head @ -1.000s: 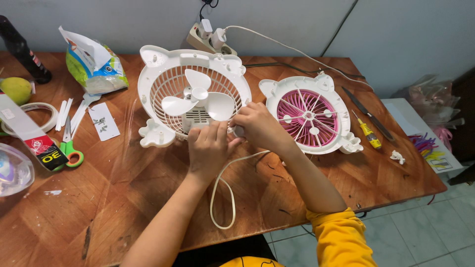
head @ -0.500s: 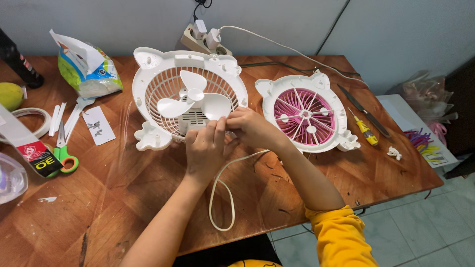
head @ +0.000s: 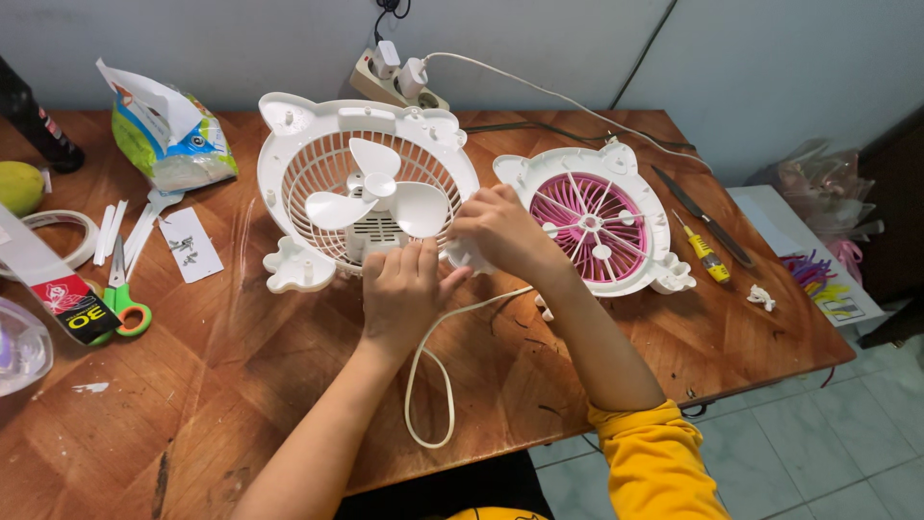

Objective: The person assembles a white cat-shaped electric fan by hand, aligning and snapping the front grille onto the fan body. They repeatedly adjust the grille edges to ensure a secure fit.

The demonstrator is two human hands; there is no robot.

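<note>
A white fan body (head: 318,164) with a three-blade propeller (head: 377,195) lies on the wooden table (head: 221,385). My left hand (head: 402,289) rests on its near rim below the blades. My right hand (head: 500,231) grips the rim's right side, fingers curled over a white foot there. A cream power cord (head: 430,376) loops from under my hands toward the table's front edge. Beside my right hand lies the detached front grille (head: 597,214), white with pink spokes.
A yellow-handled screwdriver (head: 704,252) and a dark knife (head: 700,215) lie right of the grille. Green-handled scissors (head: 123,299), paper strips and a snack bag (head: 168,135) sit at left. A power strip (head: 395,82) stands at the back edge. A small white part (head: 760,298) lies near the right edge.
Both hands stay on the fan's near rim with small shifts of the fingers. The camera view has drifted a little, so the fan sits slightly differently in frame.
</note>
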